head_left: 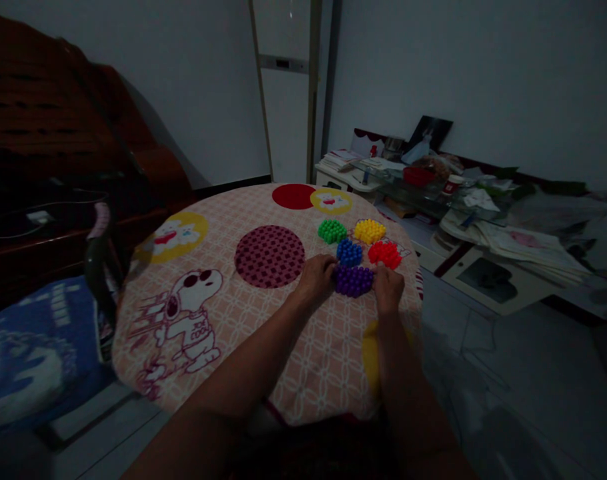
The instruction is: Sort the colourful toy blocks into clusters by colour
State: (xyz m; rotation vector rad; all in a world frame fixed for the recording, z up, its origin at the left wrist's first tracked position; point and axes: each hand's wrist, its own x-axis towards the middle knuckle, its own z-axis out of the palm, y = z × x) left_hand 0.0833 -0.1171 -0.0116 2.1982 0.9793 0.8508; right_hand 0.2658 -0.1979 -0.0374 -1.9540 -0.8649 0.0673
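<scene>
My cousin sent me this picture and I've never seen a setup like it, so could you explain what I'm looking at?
There is no machine here, just a person's two bare hands. The one picture comes from a camera worn on their head, looking forward and down, so the forearms reach in from the bottom.

On a round table covered with a patterned cloth sit five bead clusters: green, yellow, blue, red and purple. The left hand is at the purple cluster's left end, the right hand at its right end. The picture is too dark to tell how firm either grip is.
</scene>
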